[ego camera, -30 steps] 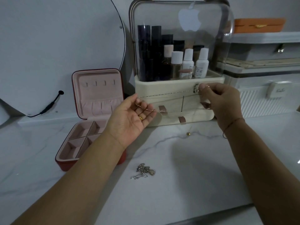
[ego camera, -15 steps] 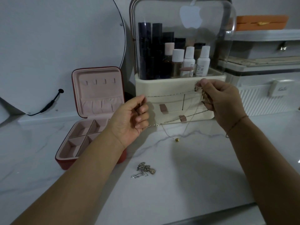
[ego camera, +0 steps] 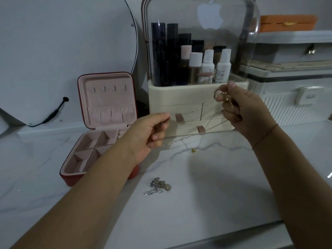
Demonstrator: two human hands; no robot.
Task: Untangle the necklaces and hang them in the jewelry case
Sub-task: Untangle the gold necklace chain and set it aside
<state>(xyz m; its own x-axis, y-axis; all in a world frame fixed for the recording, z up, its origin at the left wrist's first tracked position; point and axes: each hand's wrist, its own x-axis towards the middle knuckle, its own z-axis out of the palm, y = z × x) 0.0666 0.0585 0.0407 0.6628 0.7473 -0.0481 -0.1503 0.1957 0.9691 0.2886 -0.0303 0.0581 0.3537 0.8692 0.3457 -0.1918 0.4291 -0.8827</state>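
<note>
Left hand (ego camera: 149,133), open-palmed 1 s ago, now curls its fingers to pinch 1 end of the gold necklace (ego camera: 194,110). Right hand (ego camera: 246,108) pinches the bunched part higher up. Slack loops and the bead (ego camera: 193,150) dangle between them, so separation seems under way. A silver tangle (ego camera: 158,186) awaits on the countertop (ego camera: 215,194). The jewelry case (ego camera: 107,105) stands open, its 4 hooks bare.

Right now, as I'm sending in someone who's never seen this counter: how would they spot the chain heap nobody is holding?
Find the open red jewelry case on the marble counter. Right of its front corner lies a silvery chain heap. Unlike the necklace strung between left hand and right hand, it sits bunched and untouched.
</note>
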